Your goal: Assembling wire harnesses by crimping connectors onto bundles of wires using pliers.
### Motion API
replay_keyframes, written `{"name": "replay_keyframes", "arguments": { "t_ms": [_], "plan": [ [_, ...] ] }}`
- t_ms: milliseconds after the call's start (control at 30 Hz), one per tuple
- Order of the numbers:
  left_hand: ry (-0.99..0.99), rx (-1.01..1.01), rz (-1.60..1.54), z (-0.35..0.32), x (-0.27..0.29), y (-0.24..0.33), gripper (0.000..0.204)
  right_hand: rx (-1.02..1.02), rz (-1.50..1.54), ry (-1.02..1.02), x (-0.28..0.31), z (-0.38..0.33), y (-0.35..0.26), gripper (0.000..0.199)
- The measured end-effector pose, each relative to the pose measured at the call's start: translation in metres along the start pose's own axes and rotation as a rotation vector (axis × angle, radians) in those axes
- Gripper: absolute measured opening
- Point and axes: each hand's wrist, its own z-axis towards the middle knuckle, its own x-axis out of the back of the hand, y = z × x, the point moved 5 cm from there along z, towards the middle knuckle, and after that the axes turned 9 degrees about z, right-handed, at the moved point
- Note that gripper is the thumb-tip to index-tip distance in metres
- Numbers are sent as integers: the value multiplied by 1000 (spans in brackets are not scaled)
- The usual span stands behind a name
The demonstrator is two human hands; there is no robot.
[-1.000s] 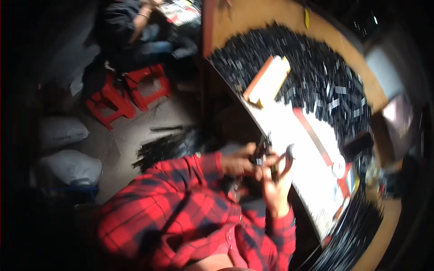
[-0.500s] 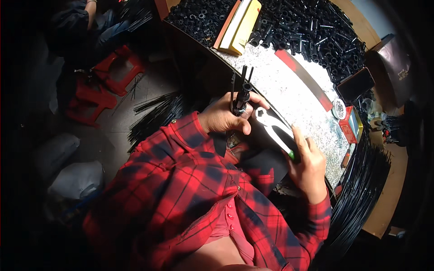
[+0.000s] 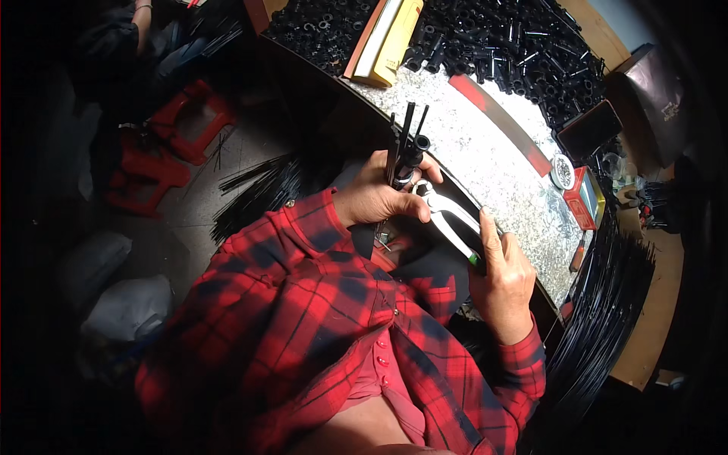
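Observation:
My left hand (image 3: 368, 201) is wrapped around a bundle of thin black rods with a black tubular fitting (image 3: 412, 158), round and hollow at its top. The rods stick up above the fingers, and their lower part is mostly hidden by the palm. In my right hand (image 3: 502, 284) are metal pincers (image 3: 451, 216) with a green handle tip showing. Their jaws meet the side of the fitting near my left thumb; whether they bite on it I cannot tell. My right index finger stretches along one handle.
Speckled worktop (image 3: 485, 163) lies beyond my hands, bearing a heap of black plastic fittings (image 3: 523, 57), a yellow box (image 3: 398, 45), a red-and-brown strip (image 3: 497, 121), a phone (image 3: 589, 129) and a small red box (image 3: 582, 199). Thin black rods (image 3: 607, 303) stand at right. Red stools (image 3: 189, 121) and another person's arm (image 3: 142, 26) are at left.
My right hand has brought the pincers left and slightly up, so the jaws now reach the fitting. The left hand keeps its hold, the fitting leaning a little more to the right.

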Motion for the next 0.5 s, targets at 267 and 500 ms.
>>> {"name": "replay_keyframes", "arguments": {
  "t_ms": [267, 500],
  "plan": [
    [48, -12, 12, -3, -1, 1, 54, -15, -59, 48, -6, -2, 3, 77],
    [74, -1, 33, -4, -3, 3, 54, -33, 6, 40, -9, -3, 3, 80]
  ]
}}
